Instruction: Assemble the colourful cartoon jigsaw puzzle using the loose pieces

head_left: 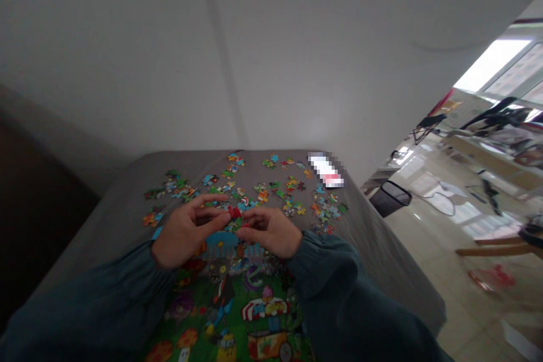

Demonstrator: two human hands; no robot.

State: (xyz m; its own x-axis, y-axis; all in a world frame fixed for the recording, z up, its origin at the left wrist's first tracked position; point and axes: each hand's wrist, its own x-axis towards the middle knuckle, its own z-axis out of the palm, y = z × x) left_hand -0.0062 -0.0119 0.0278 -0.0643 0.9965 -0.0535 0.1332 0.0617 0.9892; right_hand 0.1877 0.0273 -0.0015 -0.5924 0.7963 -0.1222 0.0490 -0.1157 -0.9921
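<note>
My left hand [183, 233] is closed, its thumb and fingers pinching a small red puzzle piece [234, 212]. Close beside it, my right hand [274, 232] is also closed, with a puzzle piece showing in small bits of red and green at its fingertips. Both hands are just above the top edge of a colourful cartoon puzzle picture [231, 294], which lies nearest to me and shows zombies, plants and a striped cart on green. My wrists and sleeves cover its sides. Exactly how the pieces at my fingertips meet is hidden.
Loose puzzle pieces [288, 206] are scattered beyond my hands on the grey cloth-covered table [360, 254]. A phone with a blurred-out screen [326, 169] lies at the back right. The pale wall [271, 68] rises behind the table. To the right are a dark bin [389, 198] and tiled floor.
</note>
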